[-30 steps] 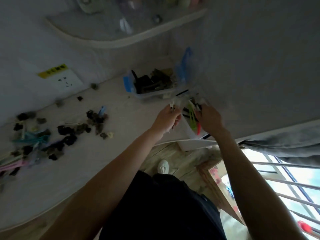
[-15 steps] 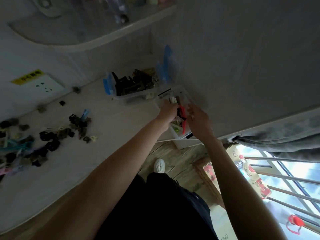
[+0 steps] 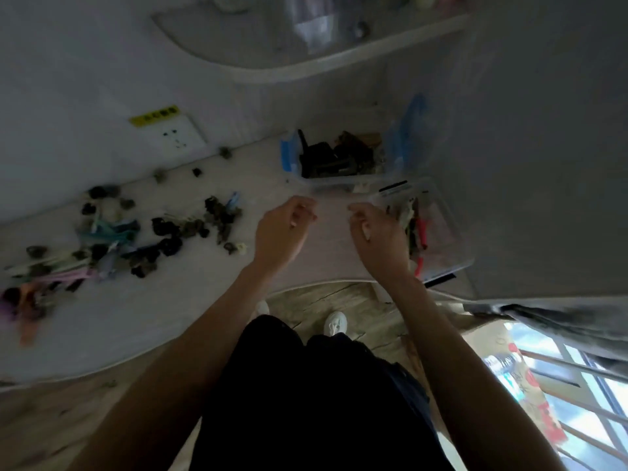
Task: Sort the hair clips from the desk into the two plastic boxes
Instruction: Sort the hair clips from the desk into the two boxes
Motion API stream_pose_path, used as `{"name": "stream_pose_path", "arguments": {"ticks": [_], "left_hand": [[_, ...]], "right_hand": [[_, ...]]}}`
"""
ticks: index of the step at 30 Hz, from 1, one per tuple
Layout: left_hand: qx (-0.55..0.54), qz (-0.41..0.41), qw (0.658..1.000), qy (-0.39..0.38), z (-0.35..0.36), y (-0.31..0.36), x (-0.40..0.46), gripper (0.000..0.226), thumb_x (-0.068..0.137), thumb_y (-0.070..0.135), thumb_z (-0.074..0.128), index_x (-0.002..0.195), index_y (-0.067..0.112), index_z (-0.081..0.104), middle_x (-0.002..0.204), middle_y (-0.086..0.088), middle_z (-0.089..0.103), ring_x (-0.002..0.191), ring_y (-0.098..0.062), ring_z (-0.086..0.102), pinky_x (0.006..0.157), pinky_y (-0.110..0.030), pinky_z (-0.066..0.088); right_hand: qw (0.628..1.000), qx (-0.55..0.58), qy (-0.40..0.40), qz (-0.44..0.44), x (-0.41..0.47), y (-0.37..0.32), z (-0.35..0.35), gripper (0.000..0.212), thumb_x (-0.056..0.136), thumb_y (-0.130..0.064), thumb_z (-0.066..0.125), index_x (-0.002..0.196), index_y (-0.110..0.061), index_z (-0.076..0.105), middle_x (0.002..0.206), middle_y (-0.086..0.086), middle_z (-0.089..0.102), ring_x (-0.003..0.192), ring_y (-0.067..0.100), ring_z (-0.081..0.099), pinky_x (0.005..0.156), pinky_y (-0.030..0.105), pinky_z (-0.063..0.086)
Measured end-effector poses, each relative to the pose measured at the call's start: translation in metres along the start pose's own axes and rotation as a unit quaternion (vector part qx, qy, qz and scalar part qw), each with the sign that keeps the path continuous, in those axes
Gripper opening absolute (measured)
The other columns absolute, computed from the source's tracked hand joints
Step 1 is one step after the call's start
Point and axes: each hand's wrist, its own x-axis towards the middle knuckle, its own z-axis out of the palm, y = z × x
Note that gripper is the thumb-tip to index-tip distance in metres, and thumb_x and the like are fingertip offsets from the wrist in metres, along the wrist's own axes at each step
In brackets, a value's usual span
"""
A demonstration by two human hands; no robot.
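Both hands have withdrawn from the near plastic box [image 3: 441, 212], which they were reaching into half a second ago, and now hang over the desk [image 3: 170, 317] with nothing visible in either.

Left to right:

1. Loose hair clips [image 3: 112, 246] lie scattered across the left part of the desk, dark ones mixed with teal, pink and orange ones.
2. A wall socket [image 3: 176, 136] sits on the wall above them.
3. Left hand [image 3: 282, 232]: fingers loosely curled, apparently empty, above bare desk surface.
4. Far plastic box [image 3: 339, 158], with blue latches, holds dark clips against the wall.
5. Right hand [image 3: 380, 236]: fingers loosely curled, apparently empty, just beside the near plastic box.
6. The near plastic box, at the desk's right end, holds coloured clips, some red.
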Motion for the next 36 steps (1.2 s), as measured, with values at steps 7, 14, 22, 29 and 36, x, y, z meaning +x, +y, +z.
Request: {"name": "stream_pose_path", "arguments": {"ticks": [7,14,22,29,36], "left_hand": [[0.213,-0.132,0.962,0.112,-0.123,-0.121,-0.034,0.021,0.092,0.029,0.052,0.106,0.021,0.066,0.095,-0.002,0.069,0.086,-0.022,0.063,0.072,-0.031,0.048],[0.271,-0.007,0.959,0.082,-0.183,-0.185,-0.023,0.033,0.082,0.018,0.066,0.114,0.013,0.062,0.117,-0.011,0.062,0.109,-0.031,0.056,0.093,-0.04,0.045],[0.361,0.042,0.929,-0.067,-0.182,-0.18,0.041,0.044,0.087,0.016,0.054,0.13,0.02,0.047,0.132,-0.003,0.052,0.126,-0.024,0.041,0.112,-0.041,0.021],[0.383,-0.01,0.918,-0.103,-0.202,-0.188,0.061,0.026,0.091,0.02,0.051,0.115,0.016,0.058,0.115,-0.008,0.06,0.107,-0.028,0.051,0.089,-0.04,0.042],[0.395,-0.033,0.899,-0.187,-0.208,-0.18,0.088,0.019,0.086,0.008,0.053,0.101,0.009,0.064,0.108,-0.011,0.06,0.098,-0.027,0.056,0.082,-0.035,0.046]], "right_hand": [[0.957,-0.067,-0.256,-0.121,0.018,-0.078,0.117,0.033,0.092,-0.011,0.044,0.123,-0.013,0.054,0.128,0.009,0.053,0.118,0.027,0.045,0.095,0.037,0.04],[0.958,-0.13,-0.237,-0.099,0.06,-0.117,0.184,0.057,0.085,0.005,0.047,0.139,-0.012,0.036,0.146,0.013,0.036,0.136,0.029,0.03,0.111,0.037,0.026],[0.933,-0.239,-0.236,-0.126,0.098,-0.103,0.188,0.032,0.088,-0.002,0.048,0.117,-0.01,0.057,0.112,0.016,0.061,0.104,0.031,0.051,0.081,0.035,0.037],[0.962,-0.213,-0.17,0.004,0.077,-0.116,0.183,0.007,0.09,-0.014,0.049,0.092,-0.008,0.052,0.084,0.006,0.046,0.076,0.022,0.046,0.064,0.03,0.031],[0.954,-0.198,-0.213,-0.076,0.051,-0.14,0.212,0.015,0.093,-0.023,0.049,0.097,-0.009,0.055,0.097,0.009,0.053,0.077,0.023,0.052,0.063,0.029,0.033]]}}
